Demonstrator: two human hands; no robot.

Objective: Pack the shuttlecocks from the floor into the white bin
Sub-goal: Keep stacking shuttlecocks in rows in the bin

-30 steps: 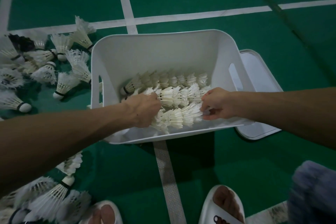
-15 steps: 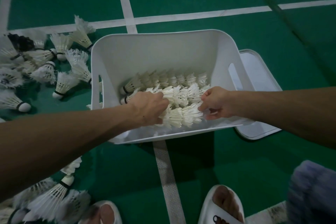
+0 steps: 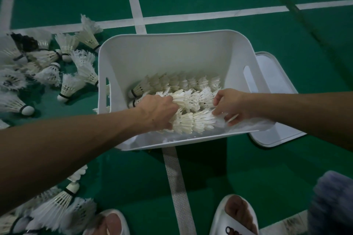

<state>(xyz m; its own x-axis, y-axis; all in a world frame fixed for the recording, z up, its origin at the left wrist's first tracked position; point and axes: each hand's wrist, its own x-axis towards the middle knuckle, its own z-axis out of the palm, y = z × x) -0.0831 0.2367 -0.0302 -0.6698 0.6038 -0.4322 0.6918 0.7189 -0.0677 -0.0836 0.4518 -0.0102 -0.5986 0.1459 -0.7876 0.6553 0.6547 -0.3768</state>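
Observation:
The white bin (image 3: 172, 51) stands on the green court floor and holds three rows of nested shuttlecocks lying on their sides. My left hand (image 3: 158, 110) grips the left end of the nearest row (image 3: 193, 122), my right hand (image 3: 229, 105) holds its right end, and both are inside the bin. The middle row (image 3: 191, 97) and the far row (image 3: 177, 82) lie behind it. Loose shuttlecocks (image 3: 70, 87) are scattered on the floor left of the bin, and more shuttlecocks (image 3: 55, 204) lie at the lower left.
A white lid (image 3: 275, 86) lies flat on the floor against the bin's right side. White court lines (image 3: 210, 15) cross the green floor. My feet in white slippers (image 3: 236, 217) are at the bottom edge. A blurred grey-blue object (image 3: 334, 204) is at the lower right.
Both hands shifted the nearest row a little deeper into the bin, against the middle row. My left hand moved right and up along it.

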